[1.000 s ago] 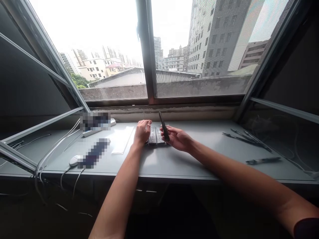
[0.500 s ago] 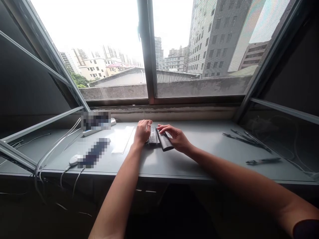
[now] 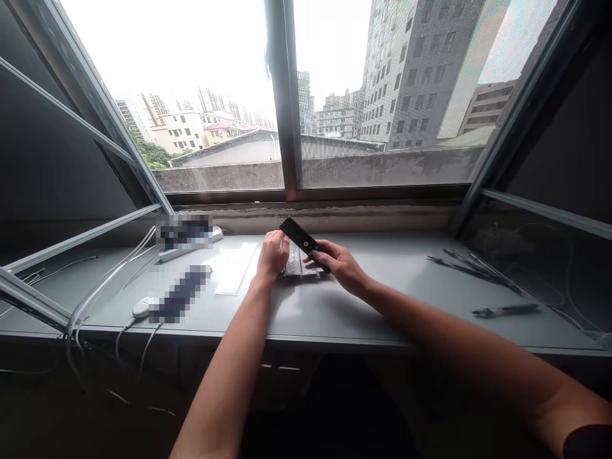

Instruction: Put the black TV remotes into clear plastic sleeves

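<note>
My right hand (image 3: pixel 340 261) is closed round the lower end of a black remote control (image 3: pixel 300 237). Its face with round buttons shows, and it is tilted with the far end pointing up and left. Below the remote a flat grey grooved holder (image 3: pixel 294 262) lies on the desk, partly covered by the remote and my fingers. With curled fingers my left hand (image 3: pixel 272 255) grips the holder's left side; the fingertips are mostly hidden.
White paper (image 3: pixel 236 268) lies on the desk (image 3: pixel 382 319) left of my hands. Farther left are a white power strip (image 3: pixel 191 245), a blurred-out dark object (image 3: pixel 180 294) and cables. Several pens (image 3: pixel 471 268) lie to the right, one pen (image 3: pixel 504 310) nearer the front edge. A window rises behind.
My right hand has lifted the remote off the grey holder and turned it, so its button face now shows and its far end points up-left. My left hand has stayed in place.
</note>
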Demonstrator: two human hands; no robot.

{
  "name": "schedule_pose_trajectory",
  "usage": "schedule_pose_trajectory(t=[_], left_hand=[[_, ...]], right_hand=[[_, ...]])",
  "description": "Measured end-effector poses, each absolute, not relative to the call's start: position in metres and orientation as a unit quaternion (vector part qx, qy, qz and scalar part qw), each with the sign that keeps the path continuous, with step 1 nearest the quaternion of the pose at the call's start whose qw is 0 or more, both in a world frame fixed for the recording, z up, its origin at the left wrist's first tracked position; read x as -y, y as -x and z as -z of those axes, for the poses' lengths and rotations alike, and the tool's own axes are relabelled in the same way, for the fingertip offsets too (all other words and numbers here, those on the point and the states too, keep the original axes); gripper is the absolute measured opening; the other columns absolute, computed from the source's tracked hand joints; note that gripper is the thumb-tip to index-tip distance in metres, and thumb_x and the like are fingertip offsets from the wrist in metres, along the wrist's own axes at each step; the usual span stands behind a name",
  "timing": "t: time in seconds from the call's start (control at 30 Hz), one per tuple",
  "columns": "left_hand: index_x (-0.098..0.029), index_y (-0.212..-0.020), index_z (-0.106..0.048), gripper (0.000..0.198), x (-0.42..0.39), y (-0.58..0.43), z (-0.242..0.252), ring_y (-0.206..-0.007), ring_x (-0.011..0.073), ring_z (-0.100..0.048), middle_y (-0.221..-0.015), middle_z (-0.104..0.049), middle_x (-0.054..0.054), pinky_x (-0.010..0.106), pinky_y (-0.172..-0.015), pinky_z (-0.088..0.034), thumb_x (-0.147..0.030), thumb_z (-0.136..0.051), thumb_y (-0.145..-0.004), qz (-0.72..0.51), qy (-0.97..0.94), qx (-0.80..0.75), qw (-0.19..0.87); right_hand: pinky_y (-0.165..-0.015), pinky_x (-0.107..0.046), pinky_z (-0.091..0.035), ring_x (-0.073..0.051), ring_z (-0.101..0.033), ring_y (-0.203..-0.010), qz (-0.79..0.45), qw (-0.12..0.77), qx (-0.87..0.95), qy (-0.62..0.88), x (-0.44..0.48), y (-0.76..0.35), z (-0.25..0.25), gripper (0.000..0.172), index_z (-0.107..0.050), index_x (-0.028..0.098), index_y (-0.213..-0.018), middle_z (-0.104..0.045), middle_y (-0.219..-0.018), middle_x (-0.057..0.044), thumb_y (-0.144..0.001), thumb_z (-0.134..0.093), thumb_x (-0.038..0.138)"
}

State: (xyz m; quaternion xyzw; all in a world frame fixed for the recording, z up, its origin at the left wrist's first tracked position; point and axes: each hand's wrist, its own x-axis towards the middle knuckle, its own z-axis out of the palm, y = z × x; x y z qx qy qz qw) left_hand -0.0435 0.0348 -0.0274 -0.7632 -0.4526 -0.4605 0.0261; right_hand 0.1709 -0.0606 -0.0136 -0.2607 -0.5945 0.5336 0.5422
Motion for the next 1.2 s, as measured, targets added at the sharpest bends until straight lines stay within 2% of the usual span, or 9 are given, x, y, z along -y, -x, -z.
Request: schedule_pose_trajectory(t=[0.13, 0.3, 0.4, 0.5, 0.57, 0.73, 0.93, 1.07, 1.2], left_hand=[[-0.022, -0.103, -0.071, 0.032, -0.034, 0.043, 0.027, -0.11, 0.0265, -0.065, -0.108, -0.077, 0.009, 0.041, -0.103, -0.051, -0.025, -0.041, -0.11, 0.464, 0.765, 0.447, 0.012], [-0.022, -0.104, -0.073, 0.032, -0.034, 0.042, 0.028, -0.11, 0.0262, -0.066, -0.109, -0.078, 0.008, 0.041, -0.103, -0.05, -0.026, -0.042, -0.11, 0.467, 0.764, 0.444, 0.004], [-0.022, -0.104, -0.074, 0.032, -0.035, 0.043, 0.028, -0.11, 0.0261, -0.066, -0.11, -0.078, 0.008, 0.041, -0.103, -0.05, -0.026, -0.042, -0.11, 0.461, 0.765, 0.45, 0.002], [-0.021, -0.105, -0.074, 0.033, -0.038, 0.044, 0.031, -0.109, 0.0262, -0.066, -0.109, -0.078, 0.008, 0.041, -0.103, -0.05, -0.027, -0.042, -0.11, 0.458, 0.766, 0.452, 0.001], [-0.021, -0.105, -0.075, 0.033, -0.041, 0.045, 0.034, -0.109, 0.0265, -0.067, -0.11, -0.078, 0.008, 0.041, -0.103, -0.05, -0.028, -0.043, -0.11, 0.447, 0.767, 0.459, -0.002], [-0.02, -0.109, -0.077, 0.03, -0.045, 0.047, 0.039, -0.112, 0.0271, -0.068, -0.113, -0.079, 0.009, 0.041, -0.105, -0.051, -0.026, -0.047, -0.107, 0.413, 0.772, 0.483, -0.015], [-0.02, -0.109, -0.078, 0.03, -0.045, 0.049, 0.039, -0.109, 0.027, -0.07, -0.112, -0.079, 0.01, 0.041, -0.103, -0.053, -0.027, -0.049, -0.105, 0.408, 0.766, 0.497, -0.017], [-0.02, -0.109, -0.078, 0.03, -0.044, 0.05, 0.038, -0.109, 0.0282, -0.07, -0.113, -0.079, 0.011, 0.041, -0.102, -0.053, -0.027, -0.05, -0.105, 0.402, 0.756, 0.516, -0.015], [-0.02, -0.109, -0.078, 0.029, -0.042, 0.049, 0.036, -0.109, 0.0281, -0.07, -0.114, -0.079, 0.011, 0.041, -0.102, -0.053, -0.026, -0.05, -0.104, 0.392, 0.754, 0.527, -0.021]], right_hand=[[-0.06, -0.03, -0.058, -0.02, -0.073, -0.078, -0.61, 0.528, 0.53, 0.263, 0.055, -0.173, 0.017, 0.033, -0.066, 0.021, -0.111, -0.076, -0.108, -0.008, -0.093, -0.078, 0.046], [-0.056, -0.028, -0.056, -0.018, -0.072, -0.074, -0.632, 0.524, 0.503, 0.271, 0.052, -0.174, 0.02, 0.028, -0.062, 0.022, -0.116, -0.076, -0.108, -0.007, -0.096, -0.074, 0.039], [-0.055, -0.029, -0.055, -0.019, -0.072, -0.076, -0.622, 0.519, 0.517, 0.276, 0.052, -0.176, 0.019, 0.049, -0.055, 0.026, -0.142, -0.075, -0.11, -0.007, -0.097, -0.072, 0.038], [-0.051, -0.028, -0.052, -0.019, -0.07, -0.075, -0.57, 0.532, 0.552, 0.295, 0.051, -0.178, 0.018, 0.079, -0.028, 0.033, -0.168, -0.074, -0.11, -0.005, -0.1, -0.067, 0.042], [-0.05, -0.027, -0.05, -0.018, -0.068, -0.073, -0.506, 0.534, 0.602, 0.311, 0.048, -0.181, 0.019, 0.079, -0.027, 0.034, -0.171, -0.072, -0.109, -0.004, -0.102, -0.064, 0.045], [-0.075, -0.032, -0.056, -0.019, -0.066, -0.081, -0.272, 0.528, 0.7, 0.397, 0.039, -0.197, 0.018, 0.055, -0.057, 0.028, -0.157, -0.074, -0.103, -0.004, -0.105, -0.056, 0.047], [-0.102, -0.043, -0.051, -0.034, -0.069, -0.122, -0.142, 0.352, 0.709, 0.594, 0.031, -0.218, 0.011, 0.061, -0.055, 0.024, -0.157, -0.074, -0.136, -0.013, -0.107, -0.047, 0.057], [-0.104, -0.046, -0.05, -0.04, -0.065, -0.132, -0.166, 0.201, 0.705, 0.659, 0.031, -0.216, 0.013, 0.075, -0.053, 0.024, -0.16, -0.069, -0.146, -0.017, -0.105, -0.038, 0.073], [-0.1, -0.049, -0.051, -0.042, -0.065, -0.131, -0.149, 0.132, 0.688, 0.698, 0.034, -0.21, 0.012, 0.09, -0.037, 0.023, -0.169, -0.067, -0.147, -0.021, -0.102, -0.027, 0.082]])
